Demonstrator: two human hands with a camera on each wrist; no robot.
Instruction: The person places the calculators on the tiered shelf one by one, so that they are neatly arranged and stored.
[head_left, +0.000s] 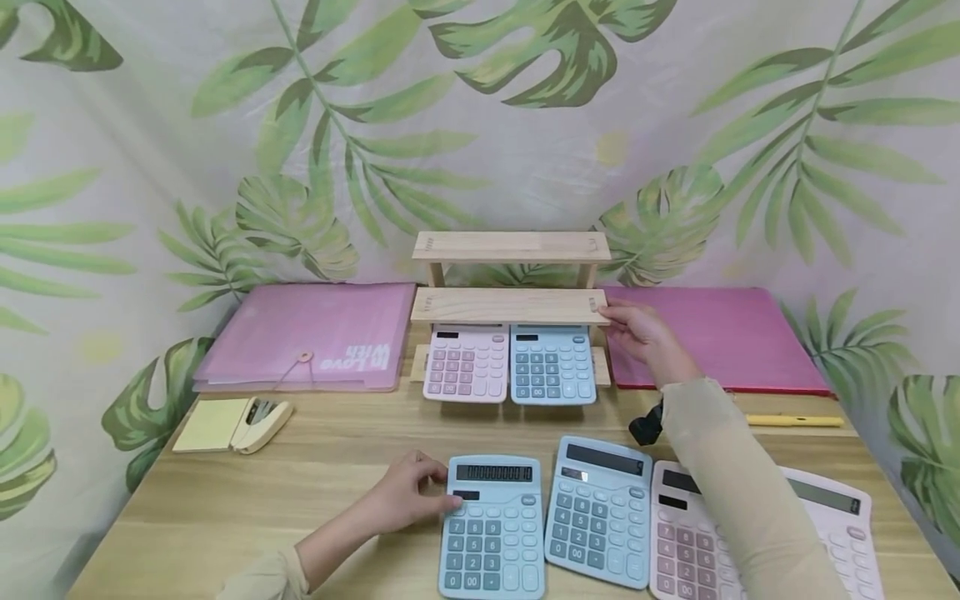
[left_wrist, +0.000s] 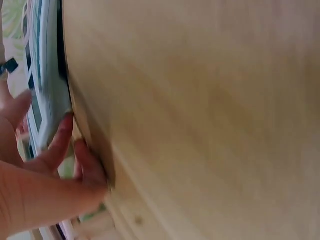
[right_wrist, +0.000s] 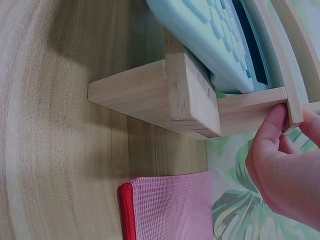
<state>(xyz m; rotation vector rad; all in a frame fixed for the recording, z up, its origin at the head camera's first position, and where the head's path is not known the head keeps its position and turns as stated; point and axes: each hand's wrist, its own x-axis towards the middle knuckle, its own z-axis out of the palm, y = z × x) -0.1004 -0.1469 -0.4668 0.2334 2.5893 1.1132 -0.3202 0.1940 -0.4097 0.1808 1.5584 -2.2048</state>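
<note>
My left hand [head_left: 408, 493] is at the upper left edge of a blue calculator [head_left: 491, 533] on the table. Its thumb lies over the calculator's face, and in the left wrist view a fingertip [left_wrist: 66, 120] is against the side near the tabletop. With thumb and fingers, my right hand [head_left: 637, 333] pinches the right end of the front board of a tiered wooden shelf [head_left: 510, 306]. On the lower tier, under that board, a pink calculator [head_left: 467, 362] and a blue calculator [head_left: 552, 365] lean side by side, their tops hidden.
Right of the left hand's calculator lie another blue calculator [head_left: 598, 512] and two pink ones, partly behind the right sleeve [head_left: 742, 475]. A pink folder [head_left: 307, 333], yellow sticky notes [head_left: 210, 425] and a cream stapler [head_left: 262, 427] are left; a pink mesh pouch [head_left: 712, 337] and yellow pen [head_left: 795, 421] right.
</note>
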